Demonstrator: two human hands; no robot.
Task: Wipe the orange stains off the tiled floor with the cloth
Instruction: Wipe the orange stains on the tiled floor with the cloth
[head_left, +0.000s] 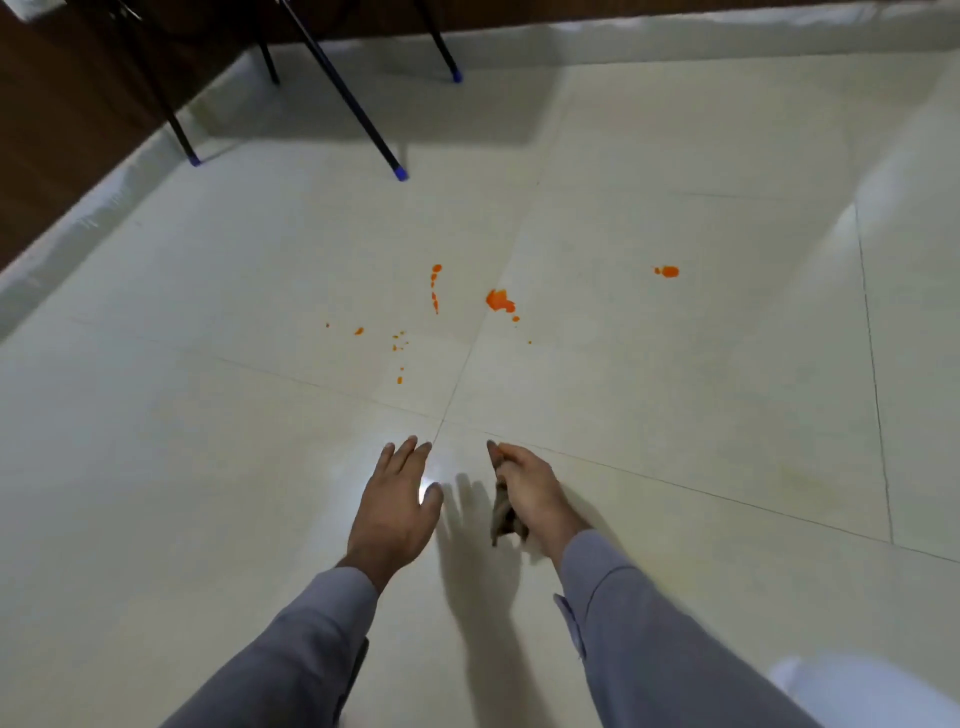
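We held the right hand (524, 486) curled round a brownish cloth (503, 514), which hung below the fist above the tiled floor (208, 415). Our left hand (397, 499) hovered beside it, fingers straight and spread, holding nothing. Orange stains (500, 300) lay scattered ahead of both hands, untouched. Dark chair legs (343, 88) with blue tips stood farther back.
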